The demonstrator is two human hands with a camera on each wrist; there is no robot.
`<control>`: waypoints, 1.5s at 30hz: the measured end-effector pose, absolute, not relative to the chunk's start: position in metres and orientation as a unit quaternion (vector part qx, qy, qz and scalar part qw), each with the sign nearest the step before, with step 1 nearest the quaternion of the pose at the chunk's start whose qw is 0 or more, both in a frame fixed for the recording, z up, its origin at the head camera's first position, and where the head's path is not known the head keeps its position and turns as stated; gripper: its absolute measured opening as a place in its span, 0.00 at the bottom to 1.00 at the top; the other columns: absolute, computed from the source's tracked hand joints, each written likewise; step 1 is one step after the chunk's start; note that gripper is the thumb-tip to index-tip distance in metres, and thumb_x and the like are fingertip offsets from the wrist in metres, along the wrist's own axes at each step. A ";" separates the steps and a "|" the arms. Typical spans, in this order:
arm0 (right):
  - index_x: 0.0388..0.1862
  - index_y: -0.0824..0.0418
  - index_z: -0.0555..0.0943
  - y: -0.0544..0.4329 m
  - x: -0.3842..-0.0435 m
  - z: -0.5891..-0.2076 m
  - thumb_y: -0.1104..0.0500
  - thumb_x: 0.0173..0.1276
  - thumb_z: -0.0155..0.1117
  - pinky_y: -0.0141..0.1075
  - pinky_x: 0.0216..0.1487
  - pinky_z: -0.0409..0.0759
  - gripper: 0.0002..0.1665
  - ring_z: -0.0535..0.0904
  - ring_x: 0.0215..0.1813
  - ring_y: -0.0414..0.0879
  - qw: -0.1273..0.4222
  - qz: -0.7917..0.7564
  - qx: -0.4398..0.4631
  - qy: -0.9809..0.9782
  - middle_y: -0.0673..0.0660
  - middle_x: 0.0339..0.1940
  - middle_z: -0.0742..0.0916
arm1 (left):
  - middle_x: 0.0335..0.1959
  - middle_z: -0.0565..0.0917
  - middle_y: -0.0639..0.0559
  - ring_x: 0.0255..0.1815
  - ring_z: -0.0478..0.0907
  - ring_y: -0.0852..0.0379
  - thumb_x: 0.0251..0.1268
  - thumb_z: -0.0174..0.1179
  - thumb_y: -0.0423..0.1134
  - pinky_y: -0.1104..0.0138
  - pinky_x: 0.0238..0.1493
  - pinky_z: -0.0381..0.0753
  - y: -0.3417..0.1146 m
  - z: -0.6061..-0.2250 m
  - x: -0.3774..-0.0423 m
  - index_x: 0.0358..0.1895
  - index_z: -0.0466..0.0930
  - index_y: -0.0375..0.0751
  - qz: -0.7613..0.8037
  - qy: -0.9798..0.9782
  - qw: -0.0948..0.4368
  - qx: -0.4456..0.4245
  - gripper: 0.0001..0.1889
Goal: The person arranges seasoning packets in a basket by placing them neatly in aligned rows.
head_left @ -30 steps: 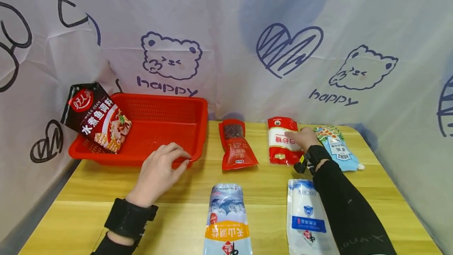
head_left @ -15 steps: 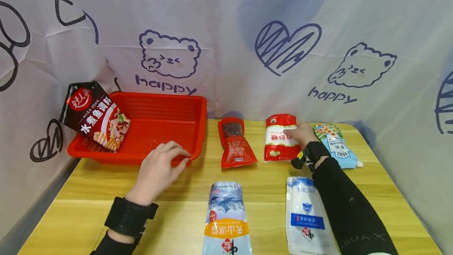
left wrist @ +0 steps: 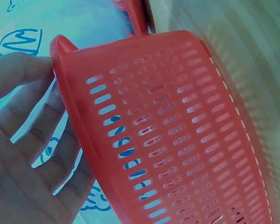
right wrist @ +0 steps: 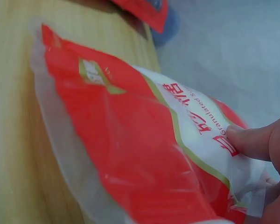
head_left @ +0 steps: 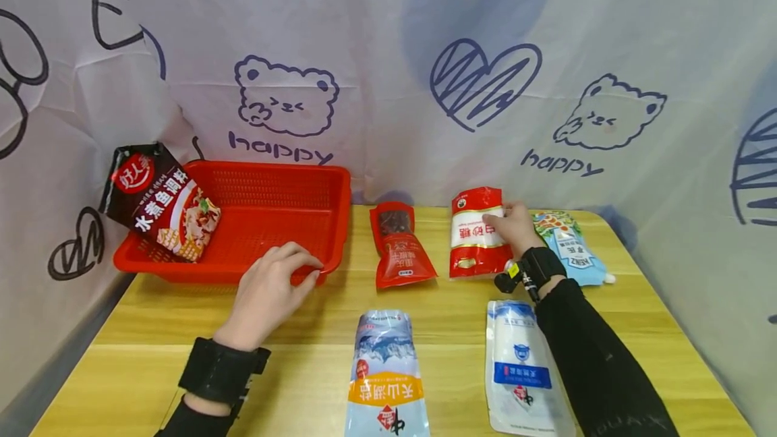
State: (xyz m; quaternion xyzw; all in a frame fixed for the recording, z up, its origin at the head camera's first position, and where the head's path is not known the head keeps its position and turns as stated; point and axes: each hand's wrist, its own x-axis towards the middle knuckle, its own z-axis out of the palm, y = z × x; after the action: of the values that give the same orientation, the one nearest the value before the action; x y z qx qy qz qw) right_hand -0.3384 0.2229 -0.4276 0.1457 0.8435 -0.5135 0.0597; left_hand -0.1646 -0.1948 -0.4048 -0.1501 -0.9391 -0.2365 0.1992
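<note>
Doodled white cloth point(head_left: 388, 113) backs our wooden counter point(head_left: 303, 376). We see the left hand point(head_left: 273, 288) curled over the red basket point(head_left: 273, 187)'s rim; the right hand point(head_left: 519, 229) pinches the sugar packet point(head_left: 473, 233), between red packet point(head_left: 405, 251) and blue pouch point(head_left: 573, 255). Up goes its far end, higher than a second ago; our left hand stays put!

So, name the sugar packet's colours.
The packet is red with a gold-edged white band, clearest in right wrist view.
</note>
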 end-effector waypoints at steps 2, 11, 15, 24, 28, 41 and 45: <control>0.81 0.67 0.53 0.222 -0.335 -0.425 0.55 0.79 0.62 0.57 0.69 0.76 0.43 0.75 0.65 0.64 0.051 -0.520 0.136 0.842 0.71 0.71 0.74 | 0.41 0.85 0.53 0.40 0.79 0.50 0.61 0.74 0.35 0.59 0.35 0.80 -0.195 -0.405 -0.165 0.42 0.91 0.45 -0.237 -0.940 0.196 -0.147 0.07; 0.80 0.65 0.54 0.213 -0.317 -0.411 0.54 0.79 0.62 0.55 0.67 0.78 0.41 0.78 0.62 0.62 0.020 -0.543 0.113 0.832 0.70 0.69 0.78 | 0.42 0.85 0.53 0.42 0.80 0.49 0.62 0.74 0.35 0.58 0.34 0.82 -0.195 -0.405 -0.165 0.42 0.91 0.46 -0.240 -0.944 0.181 -0.137 0.07; 0.78 0.64 0.55 0.210 -0.307 -0.404 0.53 0.79 0.63 0.53 0.65 0.79 0.40 0.79 0.60 0.61 0.006 -0.556 0.102 0.825 0.69 0.67 0.80 | 0.42 0.85 0.52 0.42 0.80 0.49 0.62 0.74 0.34 0.57 0.35 0.83 -0.194 -0.404 -0.166 0.42 0.91 0.45 -0.241 -0.946 0.169 -0.134 0.07; 0.76 0.58 0.58 0.203 -0.281 -0.393 0.50 0.77 0.66 0.48 0.58 0.85 0.38 0.83 0.58 0.57 -0.048 -0.581 0.083 0.808 0.61 0.72 0.79 | 0.41 0.86 0.51 0.38 0.82 0.50 0.61 0.75 0.34 0.59 0.33 0.84 -0.192 -0.396 -0.169 0.42 0.92 0.45 -0.233 -0.953 0.138 -0.135 0.08; 0.75 0.58 0.60 0.197 -0.266 -0.388 0.51 0.76 0.66 0.44 0.56 0.86 0.37 0.84 0.58 0.55 -0.077 -0.602 0.065 0.792 0.60 0.71 0.80 | 0.40 0.86 0.50 0.33 0.80 0.53 0.59 0.77 0.35 0.63 0.28 0.80 -0.190 -0.390 -0.171 0.41 0.92 0.43 -0.223 -0.957 0.126 -0.139 0.08; 0.68 0.60 0.65 0.162 -0.226 -0.388 0.56 0.75 0.68 0.37 0.47 0.88 0.30 0.87 0.51 0.53 -0.116 -0.667 0.025 0.735 0.58 0.63 0.86 | 0.38 0.85 0.54 0.32 0.77 0.54 0.59 0.77 0.36 0.62 0.29 0.76 -0.191 -0.375 -0.175 0.38 0.93 0.48 -0.241 -0.962 0.063 -0.111 0.05; 0.66 0.60 0.66 0.153 -0.217 -0.390 0.58 0.75 0.68 0.39 0.45 0.89 0.28 0.88 0.48 0.51 -0.111 -0.686 0.007 0.719 0.60 0.61 0.86 | 0.39 0.86 0.54 0.34 0.78 0.53 0.60 0.76 0.36 0.60 0.30 0.77 -0.191 -0.374 -0.174 0.37 0.93 0.48 -0.247 -0.962 0.060 -0.099 0.04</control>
State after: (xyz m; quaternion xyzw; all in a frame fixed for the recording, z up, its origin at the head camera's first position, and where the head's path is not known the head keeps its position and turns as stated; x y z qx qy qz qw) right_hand -0.2170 0.1527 -0.3904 0.0075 0.7191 -0.6860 -0.1108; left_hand -0.1739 -0.1911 -0.3739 -0.0989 -0.9620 -0.2473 0.0599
